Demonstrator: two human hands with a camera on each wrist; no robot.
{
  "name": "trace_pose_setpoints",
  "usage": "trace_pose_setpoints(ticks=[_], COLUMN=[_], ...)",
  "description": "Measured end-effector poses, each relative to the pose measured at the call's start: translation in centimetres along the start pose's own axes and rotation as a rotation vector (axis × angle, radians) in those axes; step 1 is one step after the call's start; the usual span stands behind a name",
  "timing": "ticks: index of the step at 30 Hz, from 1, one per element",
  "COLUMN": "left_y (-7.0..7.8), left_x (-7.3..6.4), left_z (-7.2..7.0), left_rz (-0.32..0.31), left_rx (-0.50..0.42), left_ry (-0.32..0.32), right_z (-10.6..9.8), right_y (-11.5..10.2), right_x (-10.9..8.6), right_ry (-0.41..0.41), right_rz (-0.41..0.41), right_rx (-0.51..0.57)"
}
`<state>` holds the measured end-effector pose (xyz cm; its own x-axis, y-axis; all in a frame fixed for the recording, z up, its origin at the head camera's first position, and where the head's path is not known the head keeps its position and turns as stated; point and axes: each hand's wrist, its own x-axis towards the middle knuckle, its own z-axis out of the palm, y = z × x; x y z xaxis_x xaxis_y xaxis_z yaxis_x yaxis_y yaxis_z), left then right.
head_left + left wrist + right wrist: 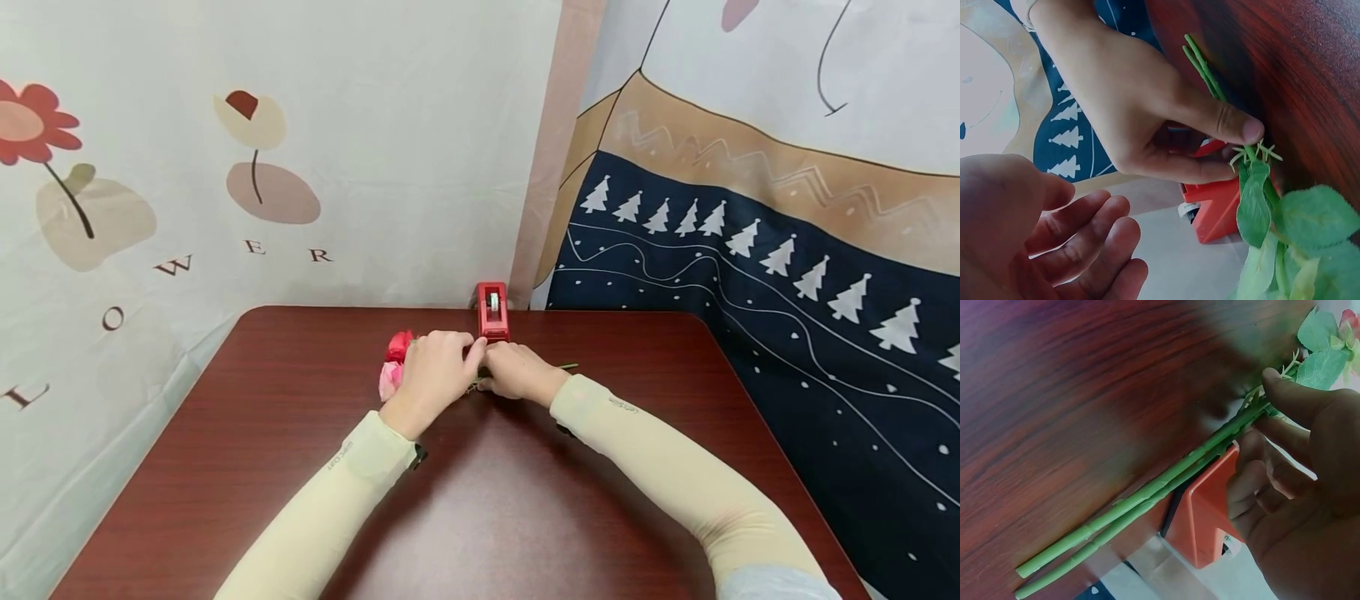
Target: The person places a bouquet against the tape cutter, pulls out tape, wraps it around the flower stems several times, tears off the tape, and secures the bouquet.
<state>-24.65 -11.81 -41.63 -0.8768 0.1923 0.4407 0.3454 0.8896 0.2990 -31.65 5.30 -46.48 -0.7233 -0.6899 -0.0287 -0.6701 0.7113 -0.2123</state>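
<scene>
Two flowers, a red rose (pixel 399 346) and a pink rose (pixel 390 380), lie toward the table's far side, partly behind my left hand (pixel 442 367). My right hand (pixel 517 371) pinches their green stems (pixel 1147 497) between thumb and fingers, just below the leaves (pixel 1316 215). In the left wrist view, the left hand's fingers (pixel 1079 237) are loosely bent with nothing between them, apart from the stems. Right behind the hands stands a red tape dispenser (pixel 492 310). The right wrist view shows two stem ends side by side, pointing away from the blossoms.
The dark red wooden table (pixel 480 517) ends just behind the tape dispenser. A pale printed cloth (pixel 405 167) hangs behind it, and a navy cloth with white trees (pixel 750 317) hangs along the right side.
</scene>
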Motion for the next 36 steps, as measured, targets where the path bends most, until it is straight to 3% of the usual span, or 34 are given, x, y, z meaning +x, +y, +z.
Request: trace_pose_setpoints(ticks=[9,18,29,36], left_y=[0.28,0.27,0.33,0.17], left_x=[0.07,0.03,0.01,0.21], left_z=[-0.24,0.04,-0.13,-0.17], left_rz=[-0.029,-0.041,-0.025,-0.044], left_rx=[-0.001,-0.007,0.008,0.01], left_ry=[-0.057,-0.05,-0.036,-0.071], right_z=[0.12,0.28,0.08,0.07], right_y=[0.31,0.14,0.4,0.87], right_x=[-0.35,-0.39,-0.25,-0.22], right_ry=[-0.005,0.048,0.017,-0.006], right_rz=[0.018,0.045,0.027,-0.001], right_rx=[-0.013,0.021,0.064,0.038])
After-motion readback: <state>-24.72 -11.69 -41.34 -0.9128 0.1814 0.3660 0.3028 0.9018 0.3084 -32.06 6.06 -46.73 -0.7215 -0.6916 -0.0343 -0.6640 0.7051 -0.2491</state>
